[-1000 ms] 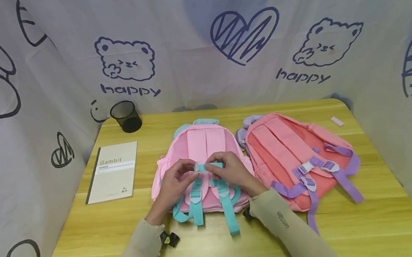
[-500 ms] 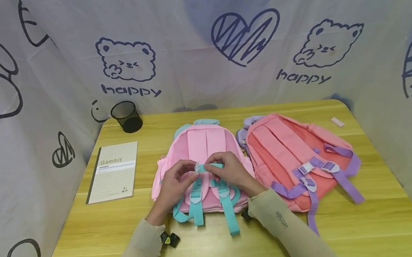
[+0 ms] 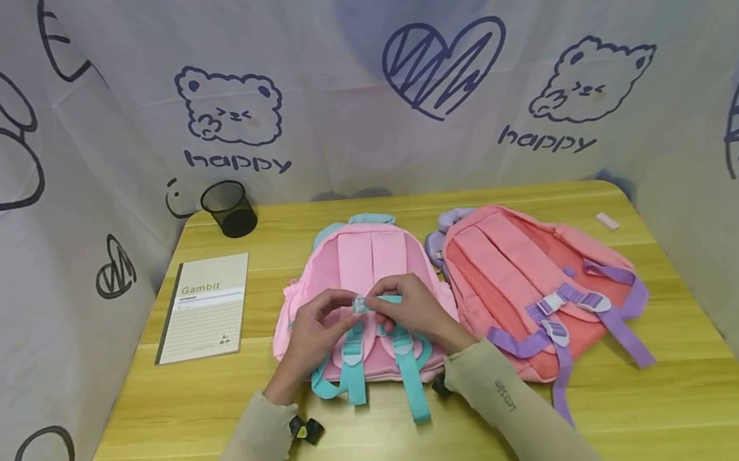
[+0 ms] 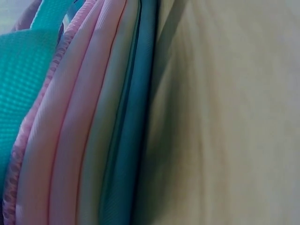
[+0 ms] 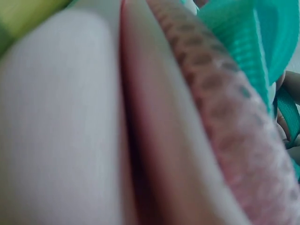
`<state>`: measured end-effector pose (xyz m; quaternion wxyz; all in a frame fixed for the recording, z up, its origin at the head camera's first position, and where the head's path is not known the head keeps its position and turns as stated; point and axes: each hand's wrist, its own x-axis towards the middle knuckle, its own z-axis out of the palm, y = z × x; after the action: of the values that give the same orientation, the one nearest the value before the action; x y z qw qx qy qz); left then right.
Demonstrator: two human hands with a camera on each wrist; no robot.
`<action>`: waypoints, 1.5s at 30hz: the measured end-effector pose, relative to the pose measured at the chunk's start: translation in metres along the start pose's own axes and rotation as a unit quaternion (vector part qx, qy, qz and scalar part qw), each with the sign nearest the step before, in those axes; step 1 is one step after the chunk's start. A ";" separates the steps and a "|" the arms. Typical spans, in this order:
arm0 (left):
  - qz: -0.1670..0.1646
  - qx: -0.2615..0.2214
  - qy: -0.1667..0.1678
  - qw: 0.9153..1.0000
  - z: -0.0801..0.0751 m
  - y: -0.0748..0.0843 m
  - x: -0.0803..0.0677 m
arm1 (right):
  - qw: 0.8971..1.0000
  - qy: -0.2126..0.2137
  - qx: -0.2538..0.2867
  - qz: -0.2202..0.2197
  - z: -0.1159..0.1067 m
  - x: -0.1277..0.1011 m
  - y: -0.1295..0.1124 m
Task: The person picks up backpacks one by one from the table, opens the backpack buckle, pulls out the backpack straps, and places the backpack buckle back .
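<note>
A pink backpack with teal straps lies back-panel up in the middle of the table. Over its lower half, a small clear buckle on a teal chest strap is between the two hands. My left hand holds the buckle's left side between thumb and fingers. From the other side, my right hand pinches the strap beside the buckle. Fingers partly cover the buckle, so I cannot tell whether it is fastened. The left wrist view has the bag's layered edge; the right wrist view is blurred, with a teal strap.
A coral backpack with purple straps lies just right of the pink one. On the left are a notebook and a black mesh pen cup. A small pale pink block sits at the far right of the wooden table.
Both hands stay over the pink backpack. The buckle shows a little more between the fingertips, and the right hand's lower fingers have shifted slightly under the strap.
</note>
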<state>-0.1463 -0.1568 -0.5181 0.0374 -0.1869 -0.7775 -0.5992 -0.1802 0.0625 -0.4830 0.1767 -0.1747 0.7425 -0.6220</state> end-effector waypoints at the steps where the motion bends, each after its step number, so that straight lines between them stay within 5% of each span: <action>1: 0.000 0.001 -0.001 1.000 0.000 0.000 0.000 | 1.000 0.001 -0.003 0.001 0.001 0.000 0.000; 19: -0.017 -0.007 0.017 1.000 0.000 0.003 -0.001 | 1.000 -0.005 0.025 0.007 -0.002 0.001 0.006; 36: -0.006 -0.004 -0.001 1.000 0.002 0.000 -0.001 | 1.000 -0.016 0.018 0.003 0.003 0.004 0.004; 45: -0.016 0.001 0.022 1.000 0.001 -0.002 -0.002 | 0.999 -0.016 0.038 0.021 -0.001 0.001 0.003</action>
<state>-0.1453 -0.1564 -0.5207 0.0452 -0.1615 -0.7801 -0.6028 -0.1816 0.0632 -0.4860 0.2087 -0.1621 0.7186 -0.6432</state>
